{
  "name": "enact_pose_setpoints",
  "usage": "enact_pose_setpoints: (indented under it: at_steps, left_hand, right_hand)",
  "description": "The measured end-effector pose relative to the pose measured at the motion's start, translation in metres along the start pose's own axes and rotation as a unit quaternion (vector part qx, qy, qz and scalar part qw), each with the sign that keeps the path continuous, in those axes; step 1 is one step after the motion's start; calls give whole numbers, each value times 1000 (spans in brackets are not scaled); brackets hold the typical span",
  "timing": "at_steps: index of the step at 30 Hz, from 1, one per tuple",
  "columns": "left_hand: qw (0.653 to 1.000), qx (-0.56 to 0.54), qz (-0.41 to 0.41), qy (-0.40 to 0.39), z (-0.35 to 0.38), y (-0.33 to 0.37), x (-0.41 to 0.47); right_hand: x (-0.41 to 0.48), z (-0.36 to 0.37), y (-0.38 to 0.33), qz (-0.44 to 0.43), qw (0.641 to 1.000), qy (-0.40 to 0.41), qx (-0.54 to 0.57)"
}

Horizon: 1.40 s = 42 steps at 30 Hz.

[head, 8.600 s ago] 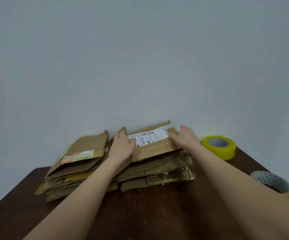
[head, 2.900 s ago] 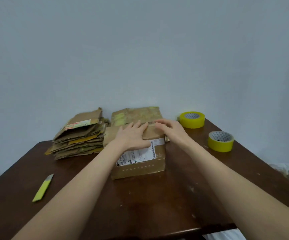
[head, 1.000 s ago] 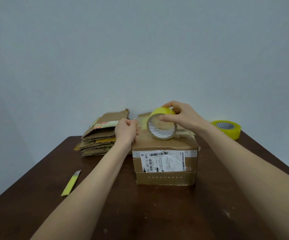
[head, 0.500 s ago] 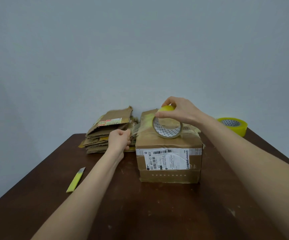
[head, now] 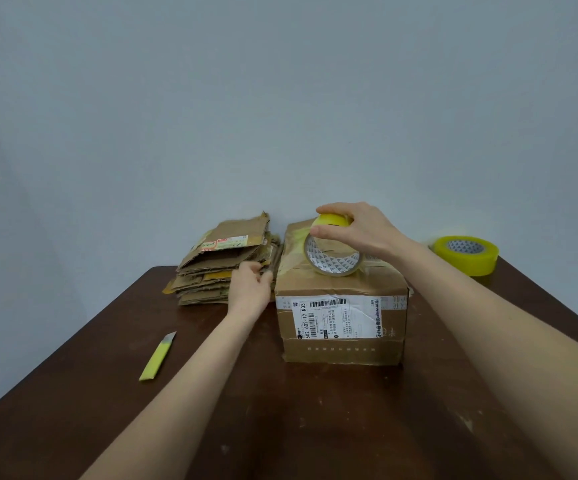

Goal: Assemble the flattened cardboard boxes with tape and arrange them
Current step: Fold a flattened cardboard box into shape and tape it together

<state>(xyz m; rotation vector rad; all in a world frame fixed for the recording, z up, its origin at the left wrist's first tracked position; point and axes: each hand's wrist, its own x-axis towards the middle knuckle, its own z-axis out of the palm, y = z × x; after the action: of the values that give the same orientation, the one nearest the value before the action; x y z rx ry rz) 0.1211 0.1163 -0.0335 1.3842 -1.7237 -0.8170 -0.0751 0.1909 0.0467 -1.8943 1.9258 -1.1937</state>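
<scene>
My right grip (head: 360,232) clamps the tape roll (head: 332,251) atop the box (head: 341,323). My left grip (head: 251,289) pinches something at the box's left edge; I cannot tell what.

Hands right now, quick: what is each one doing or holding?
Left hand: closed, pinching something at the left top edge of the box; likely the tape end, too small to tell.
Right hand: closed on the tape roll.

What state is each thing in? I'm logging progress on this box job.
box: set up, upright
tape roll: on edge atop box, in right hand
left hand: at box's left top edge
spare roll: lying flat
flattened stack: piled
cutter: lying untouched
</scene>
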Motion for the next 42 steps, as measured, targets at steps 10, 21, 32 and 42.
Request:
enact_pose_setpoints:
  at_steps: [10, 21, 32, 42]
  left_hand:
    - [889, 335, 303, -72, 21, 25, -23]
    - [849, 384, 342, -122, 12, 29, -26]
    - [844, 406, 334, -102, 33, 60, -36]
    - [811, 407, 400, -129, 21, 42, -29]
  right_hand:
    - [-23, -1, 19, 98, 975, 31, 195]
    - [-33, -56, 12, 53, 997, 0, 59]
    - [-63, -31, 57, 118, 903, 107, 399]
    - [-54, -38, 39, 78, 958, 100, 258]
